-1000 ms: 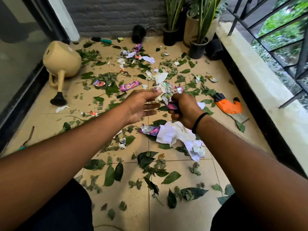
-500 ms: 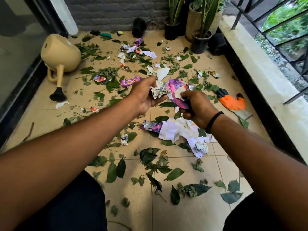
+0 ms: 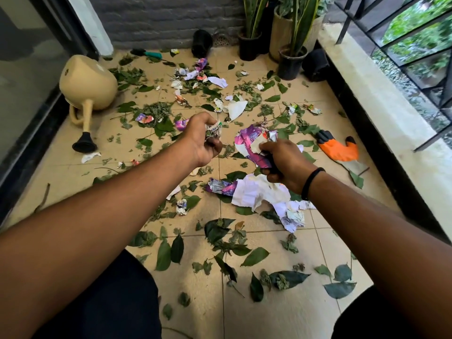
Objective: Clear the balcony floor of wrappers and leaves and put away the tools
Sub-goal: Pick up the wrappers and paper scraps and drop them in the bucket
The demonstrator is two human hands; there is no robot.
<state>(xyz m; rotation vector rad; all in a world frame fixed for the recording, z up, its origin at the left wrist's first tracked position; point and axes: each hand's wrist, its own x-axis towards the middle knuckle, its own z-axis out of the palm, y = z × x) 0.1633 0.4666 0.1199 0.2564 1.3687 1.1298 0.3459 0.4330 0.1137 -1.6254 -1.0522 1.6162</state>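
- Purple and silver foil, creased and crinkled, sticks up out of my right hand (image 3: 285, 160): this bunch of purple foil wrappers and torn white paper (image 3: 253, 145) is gripped with fingers curled round its lower end, held above the floor.
- My left hand (image 3: 204, 140) pinches a small crumpled grey-white wrapper ball (image 3: 214, 130) between curled fingers and thumb, a little apart from the right hand's bunch.
- I judge these wrappers as very light, soft and springy; foil is slick, so loose pieces may slide out of a slack grip. Squeezing them into a tight wad should hold them best.
- Just below my right hand lies a heap of crumpled white paper with a purple foil wrapper (image 3: 256, 192) on the beige tiled balcony floor (image 3: 288, 314). I would take it by the bulky middle, since thin edges may tear.
- Dark green leaves (image 3: 254, 256) are scattered nearer me than both hands, flat and limp; scooping looks easier than pinching each one.
- Beyond my right hand, to its outer side, lies an orange and black gardening glove (image 3: 338, 149); beyond my left, a tipped beige plastic watering can (image 3: 89, 81).
- Most of the litter is not yet gathered.
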